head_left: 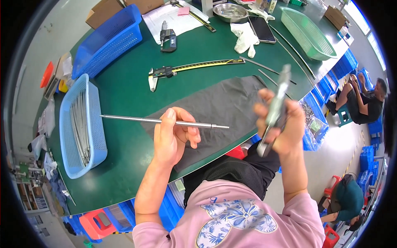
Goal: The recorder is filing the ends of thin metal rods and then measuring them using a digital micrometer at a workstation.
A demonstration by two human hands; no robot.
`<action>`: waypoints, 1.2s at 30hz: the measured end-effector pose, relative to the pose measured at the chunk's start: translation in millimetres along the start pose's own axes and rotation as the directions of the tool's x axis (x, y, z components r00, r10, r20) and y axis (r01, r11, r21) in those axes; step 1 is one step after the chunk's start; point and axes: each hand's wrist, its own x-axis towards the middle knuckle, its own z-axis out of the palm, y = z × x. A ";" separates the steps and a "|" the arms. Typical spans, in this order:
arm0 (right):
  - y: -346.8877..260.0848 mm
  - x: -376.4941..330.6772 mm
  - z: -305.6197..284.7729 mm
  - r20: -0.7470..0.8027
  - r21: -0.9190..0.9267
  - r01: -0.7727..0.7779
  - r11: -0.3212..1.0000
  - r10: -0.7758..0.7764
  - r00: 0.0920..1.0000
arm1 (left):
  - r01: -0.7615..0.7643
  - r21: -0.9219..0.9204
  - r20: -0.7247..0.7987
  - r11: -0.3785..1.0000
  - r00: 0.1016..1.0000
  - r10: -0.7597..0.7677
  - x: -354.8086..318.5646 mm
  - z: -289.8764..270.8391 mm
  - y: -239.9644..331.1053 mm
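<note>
Between the thumb and fingers of my left hand [171,136] is a thin, stepped metal rod [128,118], held nearly level with its narrower tip to the right. My right hand [291,130] is closed around a long silver-grey metal tool [278,99]. Motion smears that tool, so I cannot make out its exact kind; it stands apart from the rod, tilted steeply. Below both hands a dark grey cloth [223,99] lies on the green table. Beyond the cloth rests a digital caliper [165,72], and a digital micrometer [168,40] lies farther back.
At the left, a light blue basket [99,144] holds several metal rods; behind it stands a darker blue basket [109,45]. Far right are white gloves [245,38], a phone [261,29], a metal bowl [230,12], a green basket [308,35] and loose rods [269,68]. Two people sit at the right.
</note>
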 end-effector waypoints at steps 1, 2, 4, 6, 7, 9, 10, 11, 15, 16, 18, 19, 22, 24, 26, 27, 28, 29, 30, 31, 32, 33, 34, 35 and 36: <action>12.5 -4.8 2.2 -0.039 0.043 -0.047 0.998 0.048 0.998 | -0.004 -0.068 0.064 0.998 0.998 0.009 -1.3 -2.0 -0.9; 22.9 -9.8 3.1 -0.079 0.089 -0.091 0.992 0.098 0.992 | 0.003 -0.076 0.063 0.997 0.998 0.002 -3.4 -3.6 -1.6; 35.1 -12.3 0.3 0.027 0.077 -0.059 0.995 0.057 0.998 | 0.019 -0.125 0.232 0.992 0.973 0.010 -7.0 -6.5 -0.9; 41.5 -16.2 -0.9 -0.001 -0.051 -0.044 0.998 0.044 0.999 | 0.037 -0.146 0.307 0.989 0.952 0.010 -10.0 -7.0 -1.2; 43.2 -16.6 0.6 -0.017 -0.047 -0.041 0.998 0.040 0.999 | 0.048 -0.135 0.335 0.990 0.942 0.000 -11.9 -4.8 -1.2; 43.1 -14.3 5.6 -0.107 -0.165 -0.010 0.986 -0.008 0.994 | 0.081 -0.100 0.399 0.992 0.916 -0.035 -15.0 -3.1 -1.7; 43.0 -12.5 4.7 -0.123 -0.161 -0.004 0.987 -0.016 0.992 | 0.099 -0.105 0.404 0.990 0.914 -0.048 -16.2 -2.7 -2.1; 41.2 -10.2 4.7 -0.105 -0.144 0.012 0.989 -0.027 0.994 | 0.103 -0.065 0.434 0.993 0.899 -0.065 -16.7 -0.9 -1.8; 41.6 -6.3 15.4 -0.185 -0.278 0.009 0.961 -0.063 0.981 | 0.144 -0.008 0.473 0.989 0.873 -0.124 -19.2 1.6 -4.7; 41.8 -6.0 17.8 -0.219 -0.300 -0.012 0.954 -0.057 0.974 | 0.147 0.003 0.474 0.989 0.871 -0.131 -19.8 2.8 -5.2; 42.3 -5.5 18.7 -0.243 -0.307 -0.014 0.952 -0.064 0.968 | 0.154 0.005 0.480 0.988 0.867 -0.137 -19.8 2.8 -7.1; 42.2 -5.3 19.3 -0.261 -0.316 -0.024 0.949 -0.063 0.963 | 0.151 0.005 0.479 0.988 0.868 -0.135 -19.4 3.0 -7.8; 41.7 -4.7 22.7 -0.257 -0.271 -0.041 0.962 -0.031 0.966 | 0.153 0.019 0.479 0.988 0.866 -0.143 -20.0 4.1 -8.4; 40.6 -4.8 21.2 -0.210 -0.248 -0.048 0.968 -0.005 0.978 | 0.163 0.020 0.485 0.986 0.861 -0.153 -19.9 4.6 -8.9; 41.8 -5.4 21.0 -0.163 -0.226 -0.060 0.972 0.023 0.986 | 0.172 0.020 0.489 0.985 0.858 -0.160 -19.9 4.6 -9.2; 43.2 -5.1 22.6 -0.194 -0.204 -0.054 0.977 0.014 0.981 | 0.181 0.028 0.483 0.983 0.858 -0.171 -20.1 4.5 -9.3; 44.7 -4.3 25.1 -0.226 -0.183 -0.048 0.982 0.005 0.974 | 0.188 0.035 0.478 0.981 0.859 -0.182 -20.2 4.4 -9.4; 45.8 -1.9 32.3 -0.308 -0.207 -0.054 0.977 -0.013 0.951 | 0.191 0.035 0.476 0.981 0.860 -0.185 -20.4 4.7 -8.9; 46.0 -2.6 31.0 -0.310 -0.205 -0.056 0.977 -0.011 0.951 | 0.195 0.051 0.464 0.979 0.864 -0.197 -20.7 5.2 -8.2; 46.0 -3.9 28.5 -0.274 -0.204 -0.052 0.978 -0.006 0.962 | 0.200 0.067 0.452 0.978 0.867 -0.208 -21.0 5.4 -8.0; 45.8 -4.9 26.6 -0.236 -0.204 -0.047 0.978 -0.002 0.972 | 0.201 0.067 0.452 0.977 0.867 -0.210 -20.6 5.5 -8.1; 45.0 -5.2 25.2 -0.237 -0.203 -0.047 0.978 -0.002 0.971 | 0.200 0.068 0.454 0.977 0.866 -0.209 -20.3 5.7 -8.3; 44.0 -5.2 23.9 -0.197 -0.235 -0.048 0.971 0.001 0.980 | 0.198 0.068 0.456 0.978 0.866 -0.207 -20.0 5.7 -8.4; 43.5 -5.3 23.1 -0.157 -0.266 -0.047 0.963 0.005 0.988 | 0.200 0.069 0.455 0.977 0.866 -0.209 -19.9 5.8 -8.5; 43.7 -5.5 23.3 -0.158 -0.264 -0.047 0.963 0.005 0.987 | 0.203 0.061 0.458 0.977 0.864 -0.208 -19.8 5.8 -8.5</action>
